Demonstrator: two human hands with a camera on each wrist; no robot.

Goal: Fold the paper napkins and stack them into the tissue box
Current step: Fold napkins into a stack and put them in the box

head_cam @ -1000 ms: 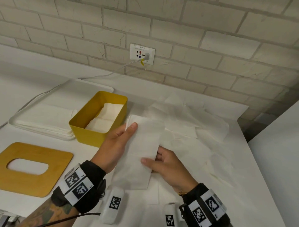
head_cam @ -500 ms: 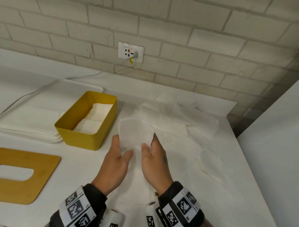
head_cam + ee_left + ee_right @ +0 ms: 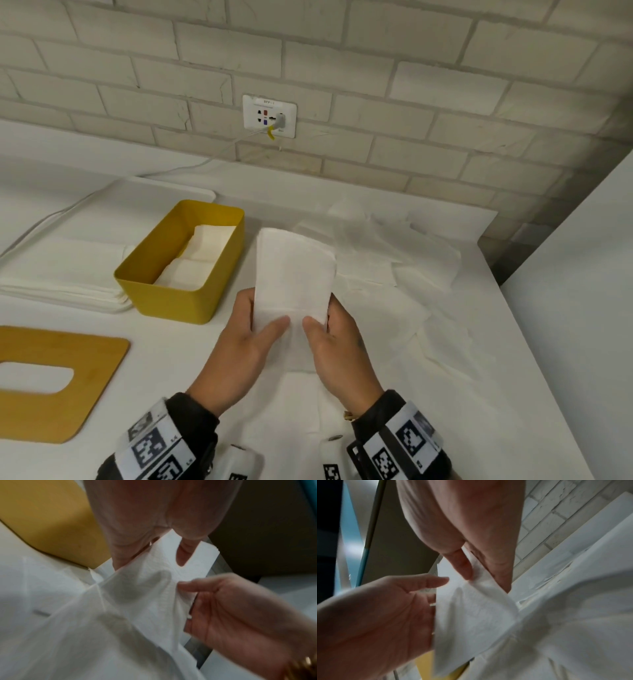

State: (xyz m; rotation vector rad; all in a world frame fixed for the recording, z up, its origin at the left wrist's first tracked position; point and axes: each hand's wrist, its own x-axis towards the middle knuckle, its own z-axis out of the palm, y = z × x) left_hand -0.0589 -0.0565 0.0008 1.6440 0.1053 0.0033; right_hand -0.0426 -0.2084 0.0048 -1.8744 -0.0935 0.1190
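- Both hands hold one folded napkin (image 3: 294,274) up off the counter (image 3: 462,394), its far end pointing toward 12 o'clock.
- The left hand (image 3: 246,346) grips the napkin's left edge, thumb pressed on top and fingers (image 3: 419,588) curled behind it.
- The right hand (image 3: 339,346) grips the right edge the same way, thumb on the near face, fingers (image 3: 204,586) wrapped round the back.
- The two thumbs sit near each other at the napkin's lower end, apart, not touching.
- The yellow tissue box (image 3: 178,287) stands open at about 10 o'clock from the hands, just beside the raised napkin.
- Folded napkins in the box (image 3: 205,253) lie flat on its floor.
- A loose spread of unfolded napkins (image 3: 383,260) covers the counter from 12 to 3 o'clock, and more sheets lie under the wrists.
- A wooden lid (image 3: 51,383) with an oval slot lies flat at 9 o'clock, well apart from the box.
- A white tray (image 3: 164,186) holding a flat stack of napkins sits behind and left of the box, around 10 to 11 o'clock.
- A wall socket (image 3: 269,115) with a cable plugged in is on the brick wall at 12 o'clock.
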